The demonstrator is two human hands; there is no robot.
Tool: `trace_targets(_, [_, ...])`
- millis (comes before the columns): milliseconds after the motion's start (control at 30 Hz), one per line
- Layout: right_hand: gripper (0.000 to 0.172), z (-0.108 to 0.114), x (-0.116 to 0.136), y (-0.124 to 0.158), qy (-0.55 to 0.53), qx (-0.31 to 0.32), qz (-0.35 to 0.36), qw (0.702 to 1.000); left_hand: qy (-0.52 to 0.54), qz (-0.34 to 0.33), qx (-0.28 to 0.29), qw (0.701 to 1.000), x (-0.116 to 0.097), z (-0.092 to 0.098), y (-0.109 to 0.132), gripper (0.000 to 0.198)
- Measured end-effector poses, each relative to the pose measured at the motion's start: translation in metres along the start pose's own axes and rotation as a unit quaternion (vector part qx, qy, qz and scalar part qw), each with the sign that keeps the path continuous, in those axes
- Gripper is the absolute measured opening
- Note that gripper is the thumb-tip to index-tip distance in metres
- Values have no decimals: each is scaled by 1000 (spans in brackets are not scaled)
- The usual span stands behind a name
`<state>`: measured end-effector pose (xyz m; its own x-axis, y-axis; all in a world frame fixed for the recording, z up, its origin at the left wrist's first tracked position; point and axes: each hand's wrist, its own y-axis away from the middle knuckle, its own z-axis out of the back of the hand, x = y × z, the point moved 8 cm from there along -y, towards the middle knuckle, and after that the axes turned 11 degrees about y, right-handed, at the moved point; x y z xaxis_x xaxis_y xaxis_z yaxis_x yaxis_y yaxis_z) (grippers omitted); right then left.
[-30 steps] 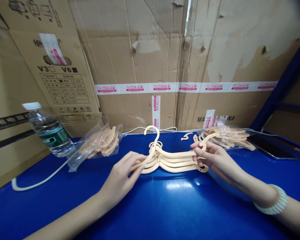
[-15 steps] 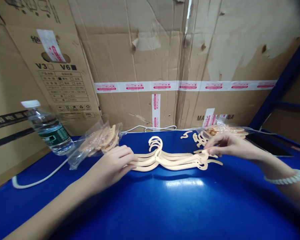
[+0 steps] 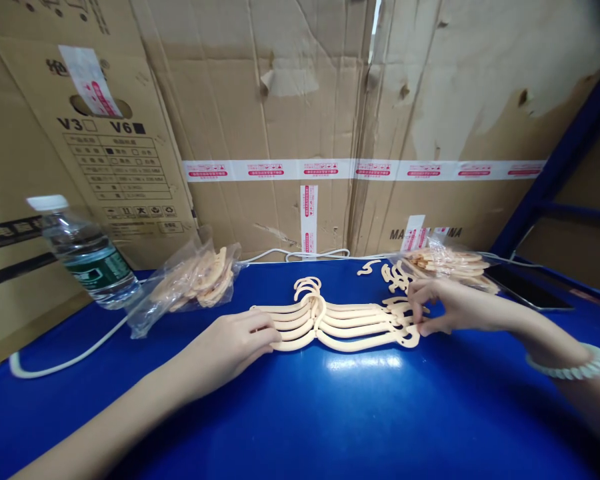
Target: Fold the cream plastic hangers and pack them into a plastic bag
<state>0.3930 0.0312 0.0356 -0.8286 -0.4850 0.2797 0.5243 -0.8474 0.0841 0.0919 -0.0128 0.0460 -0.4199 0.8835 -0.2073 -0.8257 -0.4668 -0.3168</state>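
Several cream-coloured clothes hangers [image 3: 355,345] lie in an overlapping row on the blue table, their arms fanned one in front of another. Their curved hooks [image 3: 307,287] bunch up and point away from me. My left hand [image 3: 240,343] is closed over the left ends of the hangers, hiding most of those tips. At the other side, my right hand [image 3: 437,307] pinches at the hangers' right ends, where small looped notches show. Its thumb and forefinger are close together on the edge there.
Small loose cream pieces [image 3: 394,277] lie behind the right ends. Clear plastic bags of hangers rest at the left [image 3: 200,280] and the right [image 3: 450,263]. A water bottle [image 3: 90,257], a white cable [image 3: 70,365] and a dark flat device [image 3: 530,288] are around. Cardboard [image 3: 260,120] walls the back.
The hangers have spread further apart and the front one sits nearer to me. My right hand has moved slightly down at their right ends; my left hand keeps its hold.
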Motion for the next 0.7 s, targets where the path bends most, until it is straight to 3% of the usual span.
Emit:
trace_targets(167, [11, 5, 2, 2, 45, -29, 8, 999, -25, 14, 9, 1000, 0, -1, 1, 25])
trace_targets(333, [18, 10, 37, 1, 53, -121, 77, 988, -41, 29, 16, 999, -2, 2, 0, 21])
trace_targets(433, [28, 1, 64, 0, 76, -218, 80, 970, -52, 43, 6, 998, -7, -2, -1, 22])
trace_targets(567, [40, -26, 94, -6, 122, -209, 111, 964, -38, 46, -25, 998, -16, -14, -2, 30])
trace_targets(633, [36, -26, 92, -7, 160, -212, 131, 955, -33, 39, -31, 998, -20, -20, -1, 41])
trace_targets(700, [37, -13, 75, -7, 229, -244, 131, 933, -26, 35, -31, 999, -21, -26, -1, 47])
